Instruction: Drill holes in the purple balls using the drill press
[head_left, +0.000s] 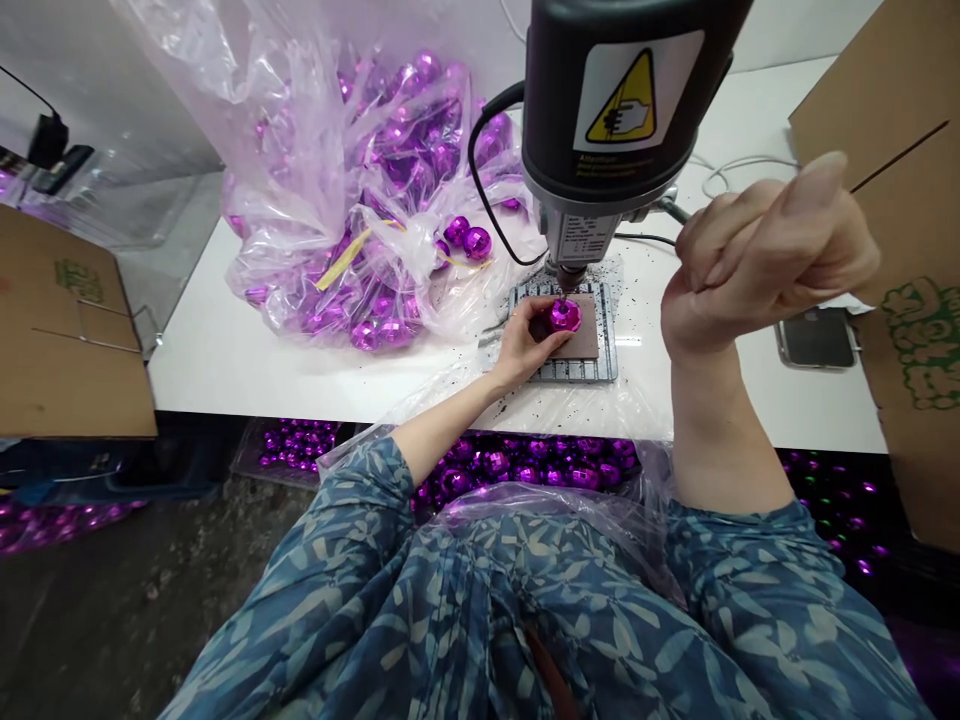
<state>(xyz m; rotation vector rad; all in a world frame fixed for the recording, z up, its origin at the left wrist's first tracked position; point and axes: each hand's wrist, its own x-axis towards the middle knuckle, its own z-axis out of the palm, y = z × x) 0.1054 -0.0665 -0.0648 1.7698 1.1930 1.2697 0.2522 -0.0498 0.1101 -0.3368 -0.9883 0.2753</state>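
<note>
Closest in, below the near edge of the surface [247, 360], an open plastic sack [525, 465] at the lap holds finished-looking purple balls. Above that edge the right hand [757, 265] is raised and closed in a fist round the drill's feed lever [673, 210], of which only a stub shows. Further in, the left hand [529, 345] pinches one purple ball [564, 316] narrowly between thumb and fingers, seated on the brown pad [589, 338] of the slotted base plate [592, 368], directly under the bit [568, 280] of the drill press [615, 100]. This looks like the drilling step. Any pull on the lever calls for a steady ball and fingertips clear of the bit. Towards the far left corner lies a bag [360, 200] of more balls.
</note>
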